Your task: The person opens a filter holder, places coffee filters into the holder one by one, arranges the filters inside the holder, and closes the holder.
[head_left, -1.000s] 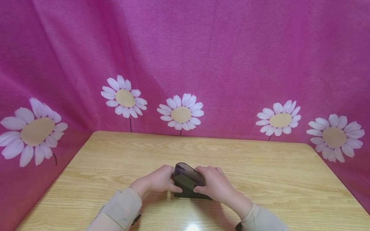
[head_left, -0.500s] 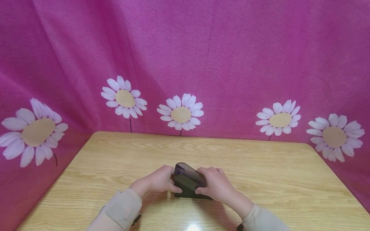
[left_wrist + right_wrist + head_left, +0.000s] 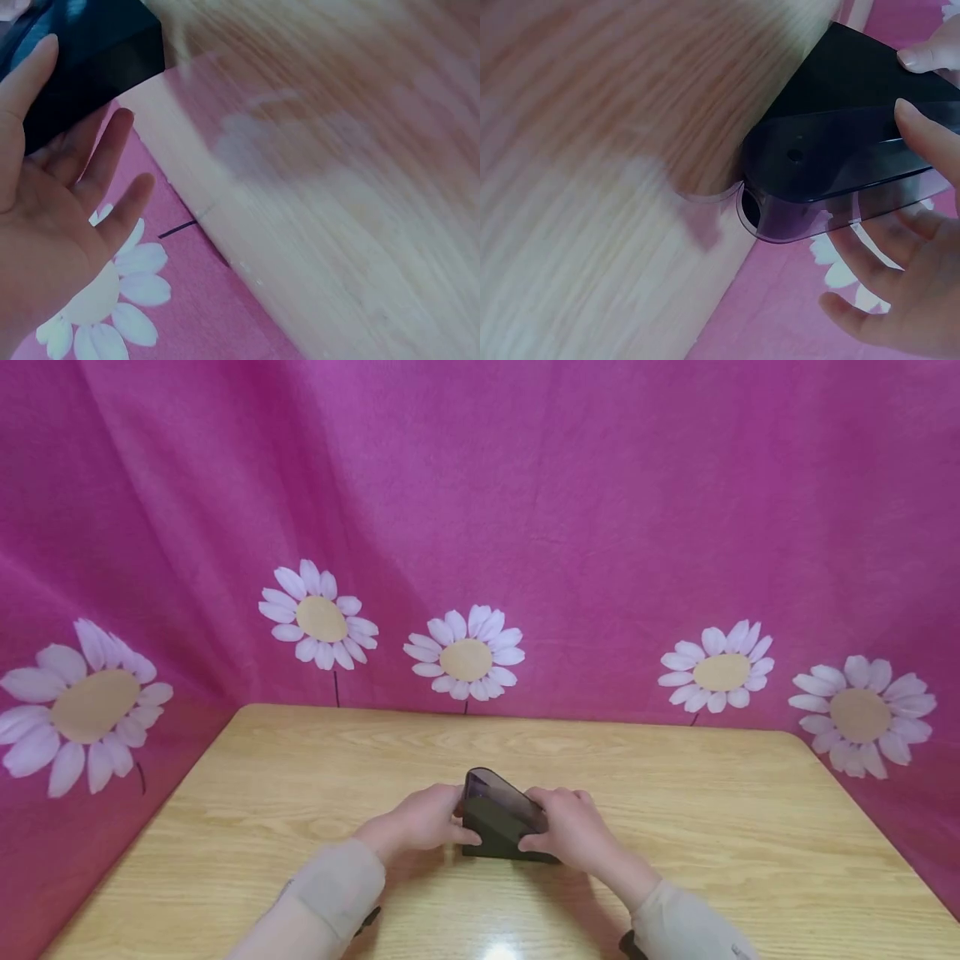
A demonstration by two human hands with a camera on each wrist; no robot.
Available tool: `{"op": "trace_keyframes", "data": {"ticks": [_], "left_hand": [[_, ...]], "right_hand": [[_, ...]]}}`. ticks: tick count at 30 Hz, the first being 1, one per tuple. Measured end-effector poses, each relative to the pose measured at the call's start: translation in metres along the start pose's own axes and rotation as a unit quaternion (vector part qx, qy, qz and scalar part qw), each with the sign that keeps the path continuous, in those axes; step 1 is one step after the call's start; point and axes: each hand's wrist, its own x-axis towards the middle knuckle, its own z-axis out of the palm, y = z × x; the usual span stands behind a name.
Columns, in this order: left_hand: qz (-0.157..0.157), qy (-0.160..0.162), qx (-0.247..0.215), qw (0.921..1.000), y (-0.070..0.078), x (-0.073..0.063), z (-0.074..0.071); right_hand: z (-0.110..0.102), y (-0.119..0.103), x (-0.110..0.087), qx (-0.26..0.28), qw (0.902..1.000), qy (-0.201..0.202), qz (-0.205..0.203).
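Note:
A black wedge-shaped box with a smoky see-through cover is at the middle of the table, its tall end to the left. My left hand holds that tall end, thumb on the near face and fingers behind. At the low right end my right hand grips the box between thumb and fingers. In the right wrist view the cover's rounded end shows, with a small hole above it. The left wrist view shows a dark box corner beside my left thumb. Whether the box touches the tabletop, I cannot tell.
The wood-grained table has rounded far corners. A magenta cloth printed with several white daisies hangs behind it and along both sides. Light glares on the tabletop near the front edge.
Both hands and the box have moved together slightly away from me and to the right in the last half second. The grip looks the same.

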Motion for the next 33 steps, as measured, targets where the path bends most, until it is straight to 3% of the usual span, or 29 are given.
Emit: {"op": "trace_keyframes", "data": {"ticks": [8,13,21,26,33], "left_hand": [[-0.011,0.021,0.061,0.9979,0.008,0.02,0.004],[-0.022,0.035,0.081,0.9958,0.004,0.025,0.004],[-0.017,0.057,0.059,0.9965,-0.006,0.031,0.003],[-0.055,0.084,0.08,0.9918,-0.006,0.031,0.01],[-0.098,0.125,0.126,0.9792,-0.004,0.031,0.013]], "right_hand": [[-0.002,0.015,0.013,0.002,0.9992,0.01,0.038],[0.0,0.018,0.025,0.008,0.999,0.003,0.044],[0.003,0.017,0.033,0.028,0.9986,-0.006,0.044],[0.007,0.02,0.029,0.021,0.9977,-0.011,0.064],[0.01,0.021,0.027,-0.002,0.9976,-0.019,0.067]]}}
